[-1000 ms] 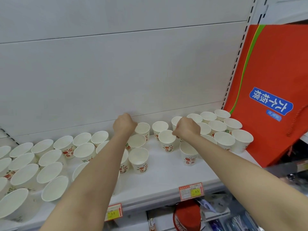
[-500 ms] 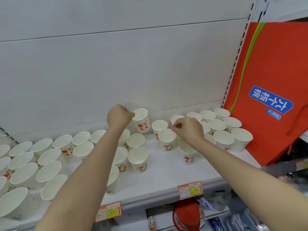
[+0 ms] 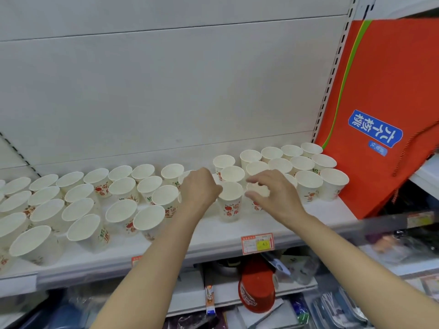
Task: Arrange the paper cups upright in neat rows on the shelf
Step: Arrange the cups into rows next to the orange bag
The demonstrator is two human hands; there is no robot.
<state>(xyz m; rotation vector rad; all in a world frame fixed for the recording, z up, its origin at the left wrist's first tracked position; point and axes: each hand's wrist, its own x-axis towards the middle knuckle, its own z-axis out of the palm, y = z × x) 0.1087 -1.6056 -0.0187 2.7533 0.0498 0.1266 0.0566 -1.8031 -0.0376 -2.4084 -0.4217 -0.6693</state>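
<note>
Many white paper cups with red prints stand upright on the white shelf point(image 3: 237, 231). A tidy block of cups point(image 3: 301, 162) fills the right end; a looser, tilted-looking crowd of cups point(image 3: 78, 205) spreads over the left. My left hand point(image 3: 199, 189) is curled, its fingers at the left rim of one cup point(image 3: 230, 205) standing in front of the middle gap. My right hand point(image 3: 275, 195) arches over a neighbouring cup point(image 3: 257, 191), with thumb and fingers round its rim. That cup's body is mostly hidden by the hand.
A red paper bag point(image 3: 380, 91) with a blue label leans at the shelf's right end, against the cup block. The white back panel rises behind the cups. Price tags point(image 3: 257, 243) hang on the front edge. Below, a lower shelf holds packaged goods and a red lid point(image 3: 257, 288).
My left hand has brought its lifted cup forward, right and down from the back row onto the shelf. My right hand has shifted slightly forward over a front cup and opened its fingers wider.
</note>
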